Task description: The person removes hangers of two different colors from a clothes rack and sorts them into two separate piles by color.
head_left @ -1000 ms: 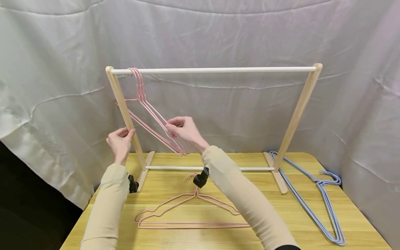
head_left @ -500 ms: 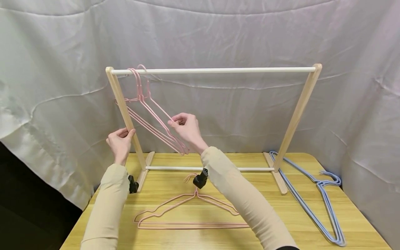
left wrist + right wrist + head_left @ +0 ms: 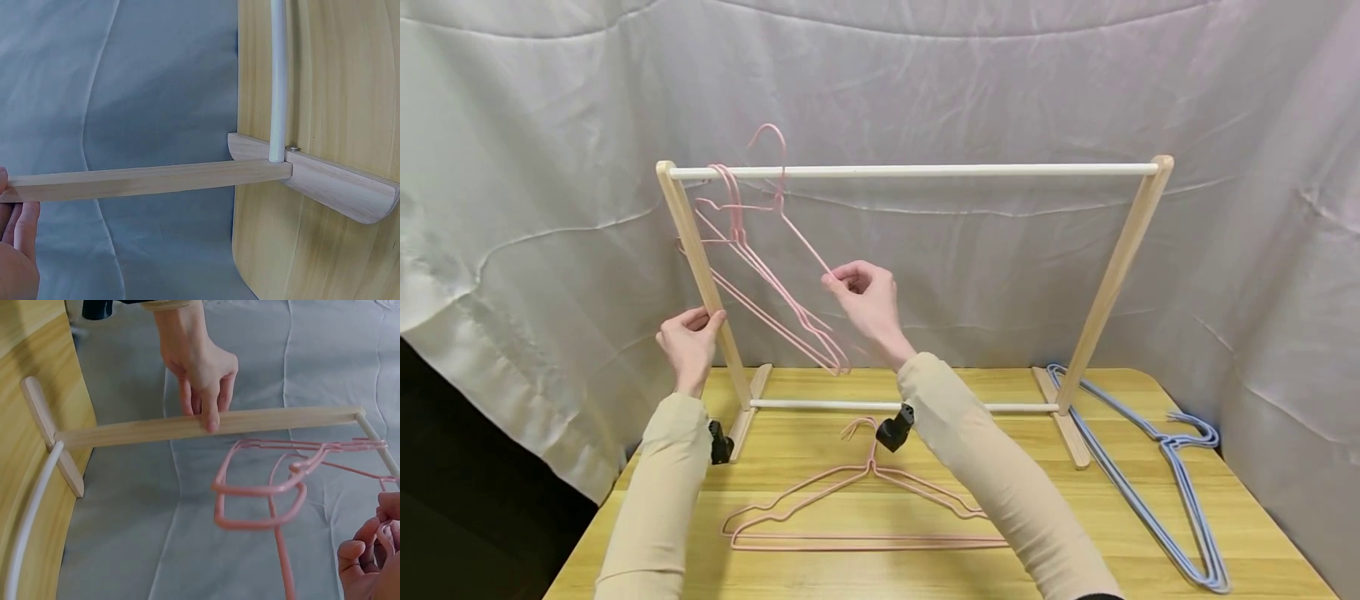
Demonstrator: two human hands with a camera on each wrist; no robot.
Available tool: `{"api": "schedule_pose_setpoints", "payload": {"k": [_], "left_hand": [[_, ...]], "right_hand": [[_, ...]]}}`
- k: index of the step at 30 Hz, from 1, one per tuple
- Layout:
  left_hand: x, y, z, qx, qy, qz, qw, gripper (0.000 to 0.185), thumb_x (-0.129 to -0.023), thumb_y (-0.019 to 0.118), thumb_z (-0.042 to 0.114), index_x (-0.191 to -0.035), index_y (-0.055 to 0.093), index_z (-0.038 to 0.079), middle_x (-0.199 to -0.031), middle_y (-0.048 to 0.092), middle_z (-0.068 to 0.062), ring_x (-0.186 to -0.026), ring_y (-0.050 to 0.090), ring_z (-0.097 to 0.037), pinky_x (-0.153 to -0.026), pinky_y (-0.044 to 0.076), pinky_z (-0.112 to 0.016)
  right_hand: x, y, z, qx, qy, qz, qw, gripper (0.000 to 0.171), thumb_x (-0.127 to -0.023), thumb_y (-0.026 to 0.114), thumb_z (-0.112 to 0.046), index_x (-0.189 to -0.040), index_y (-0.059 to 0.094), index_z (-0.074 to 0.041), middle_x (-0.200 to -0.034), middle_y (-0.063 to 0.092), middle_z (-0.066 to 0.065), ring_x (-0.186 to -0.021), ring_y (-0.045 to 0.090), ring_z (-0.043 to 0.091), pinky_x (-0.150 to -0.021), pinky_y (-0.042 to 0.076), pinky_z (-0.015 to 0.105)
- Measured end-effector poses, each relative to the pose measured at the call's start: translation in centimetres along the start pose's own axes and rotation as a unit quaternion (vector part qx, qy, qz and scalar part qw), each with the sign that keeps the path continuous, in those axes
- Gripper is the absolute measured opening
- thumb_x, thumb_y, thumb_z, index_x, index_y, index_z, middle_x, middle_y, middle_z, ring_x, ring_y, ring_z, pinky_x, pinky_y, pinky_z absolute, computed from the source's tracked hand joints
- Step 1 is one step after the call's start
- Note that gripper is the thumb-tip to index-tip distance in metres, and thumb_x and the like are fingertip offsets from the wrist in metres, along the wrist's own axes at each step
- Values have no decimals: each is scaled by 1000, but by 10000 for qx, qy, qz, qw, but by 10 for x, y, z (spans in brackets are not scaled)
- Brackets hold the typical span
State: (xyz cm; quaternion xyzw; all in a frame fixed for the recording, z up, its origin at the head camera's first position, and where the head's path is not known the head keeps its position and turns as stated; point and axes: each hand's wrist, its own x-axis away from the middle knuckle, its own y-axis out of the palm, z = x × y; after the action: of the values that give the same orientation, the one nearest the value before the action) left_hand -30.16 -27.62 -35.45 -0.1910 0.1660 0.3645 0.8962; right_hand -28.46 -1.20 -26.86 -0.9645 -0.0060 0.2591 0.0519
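Observation:
In the head view, my left hand (image 3: 688, 343) pinches the left wooden post (image 3: 691, 237) of the clothes rack between thumb and fingers. The left wrist view shows that grip at its left edge. My right hand (image 3: 872, 307) pinches one sloping arm of a pink hanger (image 3: 806, 242), whose hook stands above the white top rod (image 3: 940, 171). Just left of it, a few more pink hangers (image 3: 767, 268) hang close together on the rod near the post. In the right wrist view, my right hand (image 3: 369, 562) shows at the lower right, curled around pink wire.
Pink hangers (image 3: 868, 548) lie overlapped on the wooden table (image 3: 820, 579) in front of the rack. A stack of blue hangers (image 3: 1129, 485) lies by the rack's right foot (image 3: 1070, 437). Grey curtain (image 3: 925, 92) hangs behind.
My right hand has drawn one pink hanger away from the hanging group, rightward and up, and its hook has risen off the rod. The left hand stays on the post.

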Motion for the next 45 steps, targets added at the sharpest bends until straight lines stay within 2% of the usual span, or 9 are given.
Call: {"api": "schedule_pose_setpoints", "payload": {"k": [6, 13, 15, 20, 31, 37, 45], "left_hand": [[0, 0, 1, 23, 43, 10, 10000, 29, -88, 78, 20, -108, 77, -1, -105, 75, -22, -64, 51, 24, -75, 40, -4], [1, -1, 1, 89, 1, -7, 10000, 29, -89, 78, 19, -109, 77, -2, -106, 75, -22, -64, 52, 23, -71, 41, -4], [1, -1, 0, 116, -5, -2, 9999, 29, -88, 78, 18, -109, 77, -2, -106, 75, -22, -64, 52, 23, -69, 42, -3], [0, -1, 0, 117, -18, -1, 9999, 28, -89, 78, 18, -109, 77, -2, -107, 75, -22, -64, 52, 23, -68, 42, -3], [1, 0, 0, 98, 29, 10, 9999, 29, -89, 77, 20, -109, 77, -2, -106, 76, -22, -65, 52, 23, -68, 42, -3], [1, 1, 0, 96, 41, 46, 9999, 29, -89, 78, 19, -109, 77, -2, -106, 75, -23, -65, 52, 22, -67, 42, -3], [1, 1, -1, 129, 30, 19, 9999, 29, -89, 78, 19, -109, 77, -2, -106, 75, -23, -64, 53, 23, -68, 42, -3]], "right_hand": [[6, -16, 7, -155, -394, 256, 9988, 12, -89, 74, -7, -88, 72, 4, -63, 54, -10, -57, 44, 3, -56, 35, 18], [18, -37, 17, 163, -920, 524, 9942, 11, -90, 73, -7, -87, 73, 3, -64, 60, 12, -54, 45, 4, -53, 35, 17], [21, -44, 21, 361, -1005, 640, 9922, 12, -90, 74, -8, -86, 73, 2, -63, 60, 14, -53, 45, 4, -52, 34, 17], [30, -61, 34, 783, -1155, 928, 9859, 13, -90, 75, -10, -84, 73, 1, -61, 59, 14, -52, 45, 3, -50, 33, 15], [49, -101, 60, 988, -1588, 1349, 9730, 11, -89, 74, -3, -82, 72, 5, -59, 60, 16, -53, 44, 2, -50, 32, 12], [64, -117, 70, 1177, -1730, 1482, 9666, 9, -86, 71, 8, -80, 68, 13, -57, 56, 20, -53, 40, 0, -49, 30, 12], [88, -131, 63, 1309, -1318, 1236, 9748, 8, -86, 71, 9, -81, 67, 13, -58, 54, 17, -53, 39, -1, -49, 31, 14]]}}
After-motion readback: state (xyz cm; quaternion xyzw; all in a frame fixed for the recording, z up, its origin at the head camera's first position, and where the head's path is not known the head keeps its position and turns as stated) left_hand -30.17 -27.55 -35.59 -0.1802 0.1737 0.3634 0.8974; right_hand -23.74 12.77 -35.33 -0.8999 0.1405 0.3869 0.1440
